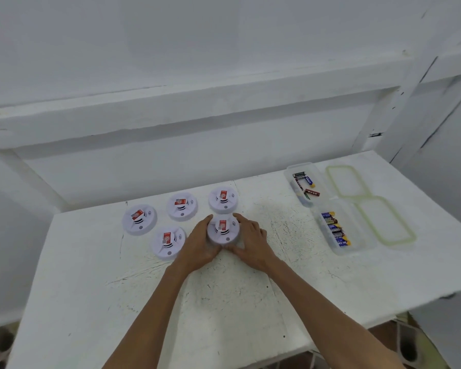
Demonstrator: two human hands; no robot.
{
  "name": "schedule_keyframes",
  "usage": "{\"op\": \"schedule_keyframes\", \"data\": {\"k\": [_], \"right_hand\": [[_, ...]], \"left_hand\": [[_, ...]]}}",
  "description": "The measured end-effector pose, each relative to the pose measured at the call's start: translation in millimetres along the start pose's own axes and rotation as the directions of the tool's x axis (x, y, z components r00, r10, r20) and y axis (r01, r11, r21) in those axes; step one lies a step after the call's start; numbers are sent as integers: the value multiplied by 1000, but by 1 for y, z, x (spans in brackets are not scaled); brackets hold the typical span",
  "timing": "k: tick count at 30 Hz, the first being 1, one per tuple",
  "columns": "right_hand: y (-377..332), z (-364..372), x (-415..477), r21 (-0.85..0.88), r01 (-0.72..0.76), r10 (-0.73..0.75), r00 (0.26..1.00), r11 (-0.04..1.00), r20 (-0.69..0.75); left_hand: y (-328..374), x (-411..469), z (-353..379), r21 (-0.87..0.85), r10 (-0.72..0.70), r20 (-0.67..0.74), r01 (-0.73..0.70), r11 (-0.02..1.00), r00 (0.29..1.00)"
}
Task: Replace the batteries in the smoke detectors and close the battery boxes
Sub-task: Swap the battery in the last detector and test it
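Bare forearms (149,315) stretch over the white table (224,302), left hand (200,243) and right hand (250,241) both gripping the nearest smoke detector (223,230) mid-table, guessing to brace it for twisting open, battery boxes (359,230) handy on the right.

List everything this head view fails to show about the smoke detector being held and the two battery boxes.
All in the head view:
- The underside of the held smoke detector faces down, so its battery compartment is unseen.
- Its sides are covered by the left hand and right hand.
- Battery labels in the far box and near box are too small and blurred to read.
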State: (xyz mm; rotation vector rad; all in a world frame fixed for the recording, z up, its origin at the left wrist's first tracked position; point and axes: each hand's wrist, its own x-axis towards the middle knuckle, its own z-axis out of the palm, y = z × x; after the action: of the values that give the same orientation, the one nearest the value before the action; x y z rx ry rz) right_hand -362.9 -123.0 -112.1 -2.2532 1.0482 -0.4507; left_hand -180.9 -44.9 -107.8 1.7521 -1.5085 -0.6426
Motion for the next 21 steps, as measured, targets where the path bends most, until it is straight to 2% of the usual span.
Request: {"op": "schedule_keyframes", "data": {"k": [3, 6, 14, 17, 21], "right_hand": [[7, -5, -7, 36, 19, -17, 998, 999, -53], [7, -12, -7, 120, -36, 49, 993, 992, -108], [16, -40, -6, 248, -170, 250, 907, 954, -339], [23, -49, -10, 276, -241, 332, 874, 930, -356], [36, -55, -13, 400, -334, 477, 811, 853, -339]], "left_hand": [[12, 7, 0, -67, -33, 32, 35, 997, 999], [24, 13, 4, -175, -57, 2, 56, 983, 998], [39, 31, 36, -199, 34, 9, -32, 979, 999], [42, 42, 52, -220, 54, 62, -40, 975, 997], [53, 52, 75, -300, 43, 118, -6, 954, 992]]}}
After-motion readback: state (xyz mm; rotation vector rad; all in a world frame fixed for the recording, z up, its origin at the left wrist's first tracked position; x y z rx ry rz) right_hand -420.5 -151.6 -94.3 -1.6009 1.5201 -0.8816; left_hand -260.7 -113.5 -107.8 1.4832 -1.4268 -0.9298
